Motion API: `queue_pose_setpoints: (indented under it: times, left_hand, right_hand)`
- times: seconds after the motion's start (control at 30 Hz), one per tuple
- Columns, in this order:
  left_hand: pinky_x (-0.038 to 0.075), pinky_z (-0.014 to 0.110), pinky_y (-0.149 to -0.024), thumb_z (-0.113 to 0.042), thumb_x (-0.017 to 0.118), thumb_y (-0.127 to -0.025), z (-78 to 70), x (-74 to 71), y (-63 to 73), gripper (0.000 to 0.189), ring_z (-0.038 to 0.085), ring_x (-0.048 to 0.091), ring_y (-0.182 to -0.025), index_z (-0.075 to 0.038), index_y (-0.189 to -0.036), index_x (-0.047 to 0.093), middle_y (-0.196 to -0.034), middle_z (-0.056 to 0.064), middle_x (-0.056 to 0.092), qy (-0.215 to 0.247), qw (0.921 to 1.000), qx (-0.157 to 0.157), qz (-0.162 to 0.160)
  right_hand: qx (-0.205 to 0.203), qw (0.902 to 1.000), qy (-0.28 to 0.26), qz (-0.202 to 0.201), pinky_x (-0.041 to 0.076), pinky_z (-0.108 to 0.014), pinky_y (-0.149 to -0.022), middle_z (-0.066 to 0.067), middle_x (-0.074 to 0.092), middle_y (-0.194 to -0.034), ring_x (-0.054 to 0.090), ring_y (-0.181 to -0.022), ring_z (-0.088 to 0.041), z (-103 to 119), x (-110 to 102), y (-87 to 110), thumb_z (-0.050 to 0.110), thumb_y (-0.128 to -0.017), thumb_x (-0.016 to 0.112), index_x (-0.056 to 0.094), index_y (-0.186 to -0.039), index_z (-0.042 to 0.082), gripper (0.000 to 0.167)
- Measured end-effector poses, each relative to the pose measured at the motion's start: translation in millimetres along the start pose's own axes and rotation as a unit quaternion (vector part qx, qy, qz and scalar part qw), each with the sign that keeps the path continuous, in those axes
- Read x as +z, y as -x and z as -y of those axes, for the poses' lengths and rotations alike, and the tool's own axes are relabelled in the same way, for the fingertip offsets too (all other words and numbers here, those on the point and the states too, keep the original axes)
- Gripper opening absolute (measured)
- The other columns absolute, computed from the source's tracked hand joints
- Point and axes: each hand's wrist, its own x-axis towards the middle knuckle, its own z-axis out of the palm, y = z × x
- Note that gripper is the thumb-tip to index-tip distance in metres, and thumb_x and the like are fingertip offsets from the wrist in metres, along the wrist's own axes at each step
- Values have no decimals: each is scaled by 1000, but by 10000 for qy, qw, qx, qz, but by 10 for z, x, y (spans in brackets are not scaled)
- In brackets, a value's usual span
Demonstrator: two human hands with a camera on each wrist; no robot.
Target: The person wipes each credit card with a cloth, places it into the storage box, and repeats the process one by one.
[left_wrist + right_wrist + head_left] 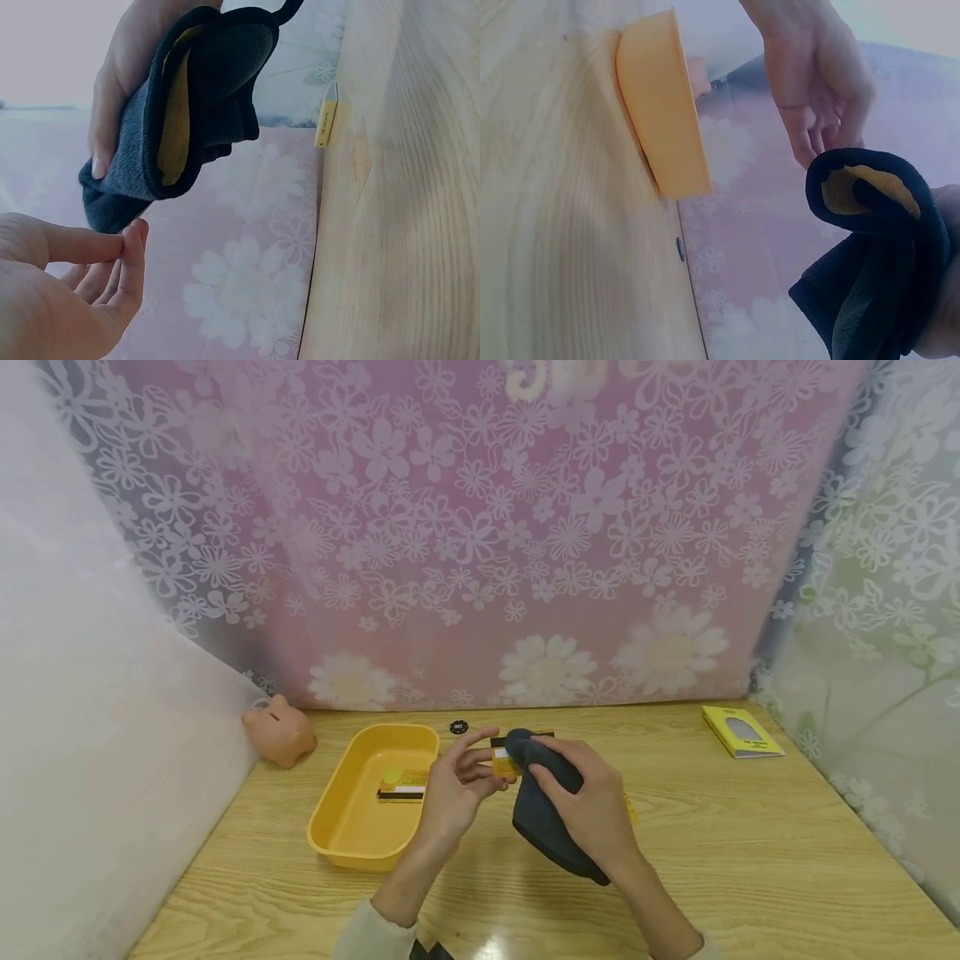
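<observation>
My left hand (453,785) pinches one edge of a yellow card (505,763) with a black stripe, held above the table. My right hand (592,793) grips a folded dark blue cloth (551,827) and presses it over the card's right part, which is hidden. In the left wrist view the left thumb and fingers (131,251) meet at the tip of the cloth (217,82), and a yellow layer shows inside its fold. The right wrist view shows the cloth (877,292) looped, with the left hand (817,82) reaching to it.
A yellow tray (360,860) left of the hands holds striped yellow cards (405,785). Beyond stand a piggy bank (277,732) and a black poker chip (458,727). At far right lies a yellow box (742,732). A yellow piece (631,808) peeks from behind the right hand.
</observation>
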Motion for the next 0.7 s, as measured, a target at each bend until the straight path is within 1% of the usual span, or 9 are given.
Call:
queue_pose_setpoints:
  times: [0.17,0.23,0.3,0.4,0.5,0.6,0.7]
  left_hand:
    - [63,48,-88,17,67,-91,-17,-33,-10,62,42,72,-94,-20,-141,64,-117,18,72,230,9997,-75,-57]
    - [64,46,-88,16,68,-91,-18,-46,-18,62,38,73,-92,-22,-141,65,-117,16,73,246,9996,-112,-115]
    - [64,45,-88,15,68,-92,-27,-56,-27,62,34,74,-89,-22,-141,65,-116,16,73,300,9993,-142,-149]
    - [64,43,-88,14,69,-92,-40,-75,-42,62,27,75,-87,-22,-142,65,-116,16,73,386,9990,-164,-184]
    - [63,44,-89,13,71,-91,-56,-95,-53,62,26,77,-87,-21,-142,64,-117,17,74,479,9985,-176,-205]
    - [63,44,-89,13,72,-90,-60,-110,-54,63,25,77,-88,-20,-143,64,-119,17,74,531,9981,-204,-220]
    - [63,43,-89,12,72,-90,-54,-114,-53,62,26,77,-88,-20,-143,64,-119,17,74,550,9980,-225,-226]
  right_hand:
    - [254,9994,156,-160,64,-34,-80,-6,73,-120,73,-104,-25,-65,-95,-55,8,-91,82,75,-127,13,37]
    - [383,9987,239,-219,63,-33,-81,-6,74,-120,72,-106,-26,-105,-140,-79,11,-92,81,75,-127,13,36]
    - [498,9978,310,-294,61,-27,-81,-7,74,-120,73,-105,-27,-147,-191,-98,14,-93,81,75,-127,13,34]
    - [691,9958,367,-473,55,-13,-80,-9,74,-121,72,-104,-29,-209,-269,-131,16,-94,80,75,-128,13,34]
    - [821,9932,393,-732,48,-4,-80,-10,73,-122,72,-105,-30,-240,-340,-155,17,-95,79,74,-129,14,35]
    - [856,9920,366,-856,47,-4,-81,-7,73,-124,70,-108,-27,-233,-372,-161,17,-95,79,74,-130,16,35]
    - [754,9940,249,-755,50,-6,-79,-3,73,-123,70,-105,-24,-183,-345,-140,17,-95,79,74,-130,20,36]
